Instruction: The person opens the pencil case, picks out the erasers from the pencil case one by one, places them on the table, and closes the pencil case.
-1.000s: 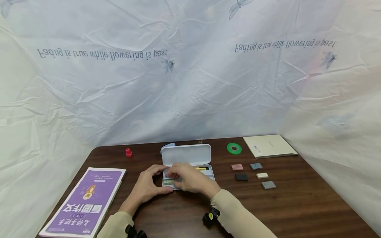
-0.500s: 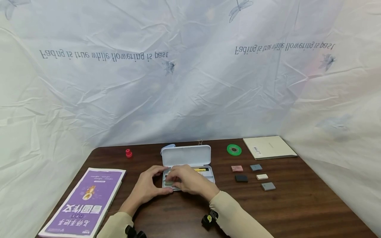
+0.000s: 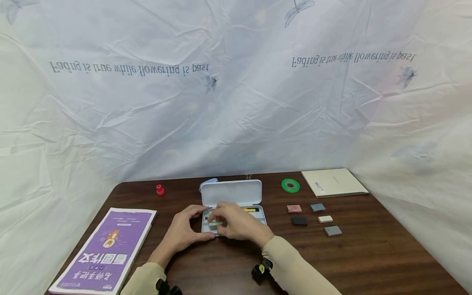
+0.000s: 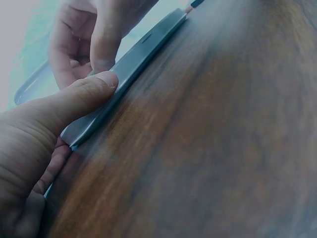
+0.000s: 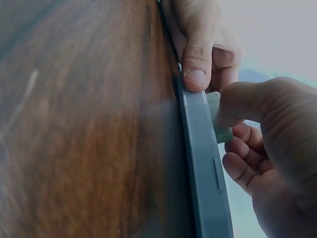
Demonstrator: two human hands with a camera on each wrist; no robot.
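Note:
A pale blue pencil case (image 3: 231, 194) stands with its lid raised at the table's far middle. My left hand (image 3: 182, 228) grips its left end, thumb on the front wall, as the left wrist view shows. Over the tray, my right hand (image 3: 239, 221) pinches a small pale green block (image 3: 214, 224), which looks like an eraser. In the right wrist view the green block (image 5: 225, 134) sticks up above the case's front wall (image 5: 204, 153), partly covered by the thumb. A yellow pencil-like stick (image 3: 252, 209) with a black end lies in the back compartment, partly hidden by my right hand.
Right of the case lie several small blocks: pink (image 3: 294, 209), blue (image 3: 318, 207), black (image 3: 299, 221), white (image 3: 325, 218), grey (image 3: 333, 231). Behind them are a green ring (image 3: 290, 185) and a cream notebook (image 3: 334, 182). A purple book (image 3: 105, 250) and red piece (image 3: 159, 189) lie left.
The right fingers have closed on the green block, which has shifted slightly right and looks lifted from where it lay in the tray. The left hand keeps its place on the case.

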